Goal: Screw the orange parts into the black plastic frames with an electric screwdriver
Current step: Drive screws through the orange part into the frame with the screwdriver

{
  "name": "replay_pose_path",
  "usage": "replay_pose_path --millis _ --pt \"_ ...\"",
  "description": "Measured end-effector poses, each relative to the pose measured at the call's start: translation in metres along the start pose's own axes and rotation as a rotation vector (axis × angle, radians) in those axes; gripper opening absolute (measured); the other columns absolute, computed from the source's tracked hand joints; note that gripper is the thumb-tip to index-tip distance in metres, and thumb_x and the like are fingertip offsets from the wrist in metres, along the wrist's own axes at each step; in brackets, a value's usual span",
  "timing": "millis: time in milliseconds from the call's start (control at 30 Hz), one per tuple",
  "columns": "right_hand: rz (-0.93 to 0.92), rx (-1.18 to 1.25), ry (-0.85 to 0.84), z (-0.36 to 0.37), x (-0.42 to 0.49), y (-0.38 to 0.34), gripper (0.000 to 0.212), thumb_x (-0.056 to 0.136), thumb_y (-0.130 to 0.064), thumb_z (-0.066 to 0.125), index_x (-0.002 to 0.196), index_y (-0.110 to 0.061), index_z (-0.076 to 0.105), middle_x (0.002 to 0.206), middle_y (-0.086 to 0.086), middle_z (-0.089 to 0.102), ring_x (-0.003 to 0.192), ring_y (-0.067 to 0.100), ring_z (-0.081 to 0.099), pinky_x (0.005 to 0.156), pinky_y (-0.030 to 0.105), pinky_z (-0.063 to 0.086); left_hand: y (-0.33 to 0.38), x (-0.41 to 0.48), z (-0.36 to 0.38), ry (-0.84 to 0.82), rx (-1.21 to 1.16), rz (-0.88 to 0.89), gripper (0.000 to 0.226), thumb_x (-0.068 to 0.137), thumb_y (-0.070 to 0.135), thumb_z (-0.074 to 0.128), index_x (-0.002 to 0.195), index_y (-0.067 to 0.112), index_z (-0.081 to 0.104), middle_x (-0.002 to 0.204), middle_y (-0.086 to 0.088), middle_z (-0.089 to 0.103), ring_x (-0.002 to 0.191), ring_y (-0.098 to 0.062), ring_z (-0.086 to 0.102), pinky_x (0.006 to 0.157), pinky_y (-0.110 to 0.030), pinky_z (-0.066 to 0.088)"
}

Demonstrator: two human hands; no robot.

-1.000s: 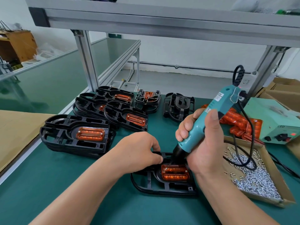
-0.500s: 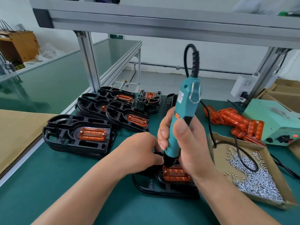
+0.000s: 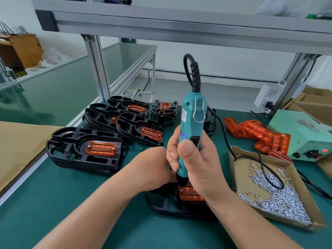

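Frame (image 3: 162,203) with its orange part (image 3: 188,194) lies at the table's (image 3: 53,203) front, at least six more frames (image 3: 71,139) behind it. The right hand (image 3: 199,168) has its grip closed round one upright screwdriver (image 3: 192,123), tip on the part. The left hand (image 3: 150,166) rests at the frame, its grip hidden.

A small factory assembly station. A workbench (image 3: 53,203) covered in green matting sits inside an aluminium frame (image 3: 97,69) that carries an overhead shelf (image 3: 179,22). Stacks of identical black plastic frames (image 3: 71,139) fill the far left of the surface, and loose orange parts (image 3: 255,130) are heaped at the far right. A cardboard tray (image 3: 232,169) of small silver screws (image 3: 276,198) lies near the right edge. A corded electric screwdriver (image 3: 191,126), a green power unit (image 3: 301,133), a post-mounted socket (image 3: 267,95), cardboard boxes (image 3: 316,103) and a second green bench (image 3: 45,83) to the left complete the production-line look.
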State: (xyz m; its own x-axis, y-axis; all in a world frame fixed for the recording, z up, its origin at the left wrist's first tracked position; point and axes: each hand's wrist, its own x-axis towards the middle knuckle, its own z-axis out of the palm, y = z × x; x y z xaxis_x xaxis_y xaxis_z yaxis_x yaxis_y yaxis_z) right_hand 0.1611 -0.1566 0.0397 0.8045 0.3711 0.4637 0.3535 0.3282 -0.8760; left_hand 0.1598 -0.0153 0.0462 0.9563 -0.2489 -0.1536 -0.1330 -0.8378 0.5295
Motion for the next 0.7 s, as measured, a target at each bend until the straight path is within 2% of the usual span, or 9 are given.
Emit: replay_pose_path --millis 67,133,200,400,433,500,600,700 --pt "0.002 0.001 0.006 0.000 0.000 0.000 0.065 0.092 -0.068 0.071 0.093 -0.007 0.049 0.070 0.016 0.046 0.058 0.027 0.044 0.057 0.035 0.040 0.001 0.001 0.002 0.005 0.014 -0.002 0.015 0.086 0.026 0.063 0.078 0.015 0.058 0.080 -0.008 0.065 0.076 -0.028 0.063 0.069 -0.044 0.057" --pt "0.005 0.018 0.003 -0.001 0.001 -0.002 0.070 0.092 -0.068 0.071 0.091 -0.003 0.047 0.069 0.018 0.044 0.057 0.028 0.043 0.057 0.034 0.042 0.001 0.002 0.003 0.018 0.033 -0.011 0.021 0.085 0.025 0.063 0.069 0.018 0.051 0.067 -0.003 0.055 0.061 -0.020 0.050 0.056 -0.034 0.044" --pt "0.004 0.036 0.005 -0.003 0.001 -0.002 0.070 0.091 -0.068 0.072 0.093 -0.003 0.047 0.070 0.020 0.042 0.058 0.028 0.043 0.057 0.033 0.043 0.002 0.002 0.004 0.026 0.057 -0.021 0.026 0.083 0.024 0.063 0.064 0.020 0.045 0.061 0.003 0.048 0.055 -0.016 0.043 0.052 -0.028 0.035" --pt "-0.037 0.074 0.007 -0.005 0.000 -0.005 0.069 0.093 -0.064 0.073 0.096 0.000 0.049 0.077 0.012 0.049 0.058 0.029 0.045 0.058 0.035 0.044 0.003 0.003 0.007 0.060 0.112 -0.031 0.023 0.083 0.033 0.062 0.073 0.015 0.054 0.067 -0.002 0.058 0.059 -0.019 0.052 0.052 -0.030 0.041" --pt "-0.056 0.075 0.010 -0.005 0.001 -0.007 0.068 0.093 -0.064 0.073 0.096 -0.001 0.049 0.077 0.011 0.050 0.057 0.030 0.046 0.058 0.036 0.043 0.003 0.003 0.008 0.069 0.122 -0.021 0.025 0.083 0.036 0.063 0.075 0.014 0.056 0.069 -0.003 0.061 0.061 -0.022 0.056 0.053 -0.033 0.046" --pt "-0.122 0.082 0.018 -0.007 0.002 -0.013 0.060 0.095 -0.062 0.072 0.098 -0.005 0.053 0.077 0.009 0.052 0.057 0.029 0.048 0.058 0.036 0.044 0.003 0.003 0.008 0.100 0.125 0.011 0.029 0.082 0.042 0.066 0.083 0.013 0.062 0.079 -0.005 0.067 0.074 -0.024 0.065 0.066 -0.040 0.057" --pt "-0.164 0.144 0.082 -0.017 0.004 -0.021 0.051 0.093 -0.061 0.075 0.104 -0.014 0.058 0.078 0.006 0.054 0.058 0.022 0.051 0.058 0.032 0.046 0.001 0.003 0.009 0.131 0.141 0.047 0.023 0.083 0.046 0.073 0.092 0.024 0.072 0.091 0.005 0.065 0.088 -0.015 0.063 0.081 -0.037 0.057" --pt "-0.123 0.258 0.251 -0.034 0.006 -0.022 0.056 0.084 -0.062 0.082 0.101 -0.016 0.056 0.075 0.004 0.052 0.058 0.017 0.049 0.056 0.028 0.044 -0.001 0.002 0.009 0.125 0.170 0.056 0.023 0.084 0.048 0.070 0.092 0.026 0.074 0.094 0.007 0.062 0.090 -0.012 0.061 0.083 -0.036 0.056"
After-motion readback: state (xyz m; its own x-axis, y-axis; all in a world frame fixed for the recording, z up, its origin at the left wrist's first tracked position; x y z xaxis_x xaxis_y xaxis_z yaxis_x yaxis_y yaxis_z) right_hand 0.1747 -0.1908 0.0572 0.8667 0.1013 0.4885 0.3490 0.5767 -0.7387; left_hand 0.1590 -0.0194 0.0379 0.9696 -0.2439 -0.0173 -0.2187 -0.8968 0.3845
